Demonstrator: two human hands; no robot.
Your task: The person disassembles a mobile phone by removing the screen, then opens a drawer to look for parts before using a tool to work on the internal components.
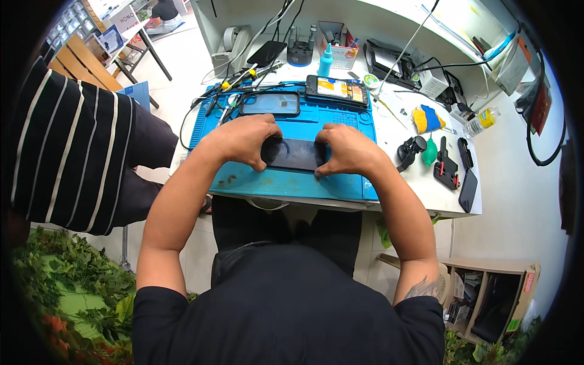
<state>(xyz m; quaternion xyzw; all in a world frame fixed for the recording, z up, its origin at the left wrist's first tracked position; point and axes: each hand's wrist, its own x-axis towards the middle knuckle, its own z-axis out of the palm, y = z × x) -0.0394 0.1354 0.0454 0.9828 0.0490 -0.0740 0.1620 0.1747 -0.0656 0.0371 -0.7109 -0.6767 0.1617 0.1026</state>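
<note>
A dark, flat phone screen panel (294,154) lies lengthwise between my two hands, just over the blue silicone work mat (286,185). My left hand (243,141) grips its left end, thumb at the near edge and fingers at the far one. The right end is pinched the same way by my right hand (348,149). Beyond my hands lies an empty-looking phone frame or case (270,103). To its right rests an opened phone (337,90) with its inner parts showing. What lies under the panel is hidden.
A blue bottle (325,61) stands behind the mat. On the right are a yellow-and-blue cloth (428,119), a green air blower (429,152), a black clamp (447,165) and a dark phone (468,190). Cables cross the back left. A person in a striped shirt (73,146) is at my left.
</note>
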